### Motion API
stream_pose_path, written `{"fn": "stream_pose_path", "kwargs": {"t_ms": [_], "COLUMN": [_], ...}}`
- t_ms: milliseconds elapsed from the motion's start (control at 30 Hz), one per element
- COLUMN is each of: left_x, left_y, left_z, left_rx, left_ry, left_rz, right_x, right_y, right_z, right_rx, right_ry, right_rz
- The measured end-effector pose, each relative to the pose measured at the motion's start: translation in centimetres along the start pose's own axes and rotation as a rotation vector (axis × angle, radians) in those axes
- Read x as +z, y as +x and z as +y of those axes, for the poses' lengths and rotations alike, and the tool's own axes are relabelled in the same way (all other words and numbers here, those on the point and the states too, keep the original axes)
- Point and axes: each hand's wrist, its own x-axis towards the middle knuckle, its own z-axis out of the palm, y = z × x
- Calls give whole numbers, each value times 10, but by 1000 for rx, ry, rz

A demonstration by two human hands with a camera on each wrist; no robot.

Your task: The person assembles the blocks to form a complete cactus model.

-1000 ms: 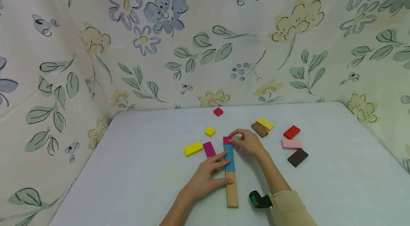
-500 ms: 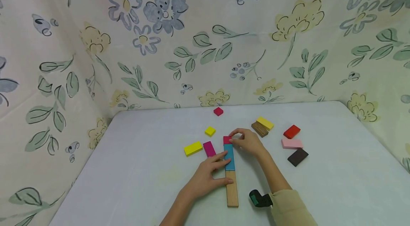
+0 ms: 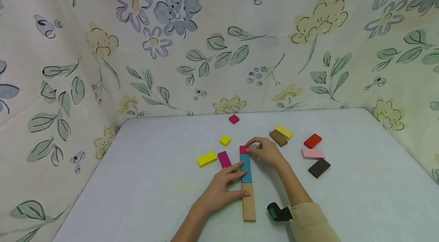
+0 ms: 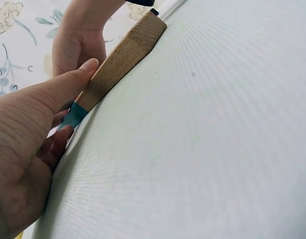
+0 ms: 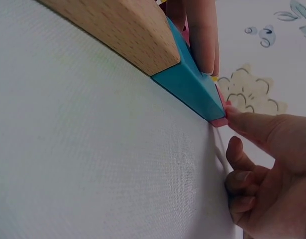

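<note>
A plain wooden block (image 3: 248, 209), a blue block (image 3: 246, 176) and a small pinkish-red block (image 3: 243, 150) lie end to end in a straight row on the white table. My left hand (image 3: 223, 188) rests on this row from the left, its thumb on the wooden block and its fingertips on the blue one. At the far end, my right hand (image 3: 265, 152) pinches the small pinkish-red block between thumb and forefinger. In the right wrist view the remaining fingers of the right hand (image 5: 277, 174) are curled beside the row. A magenta block (image 3: 224, 159) lies just past the left fingers.
Left of the row are a yellow block (image 3: 207, 159) and a small yellow square (image 3: 225, 140). A red square (image 3: 234, 119) lies at the back. On the right are brown (image 3: 278, 138), yellow (image 3: 284, 132), red (image 3: 313, 141), pink (image 3: 313, 154) and dark brown (image 3: 319, 168) blocks.
</note>
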Motion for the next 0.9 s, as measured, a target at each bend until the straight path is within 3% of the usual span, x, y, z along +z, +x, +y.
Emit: {"fn": "stream_pose_path", "kwargs": {"t_ms": [633, 900], "left_x": [0, 0], "left_y": [0, 0], "left_z": [2, 2], "left_rx": [0, 10], "left_ry": [4, 4], "left_rz": [3, 13], "right_x": [-5, 3], "right_y": [-10, -6], "right_z": [1, -1], "right_rx": [-61, -85], "right_ry": [42, 12], "right_rz": [17, -48]}}
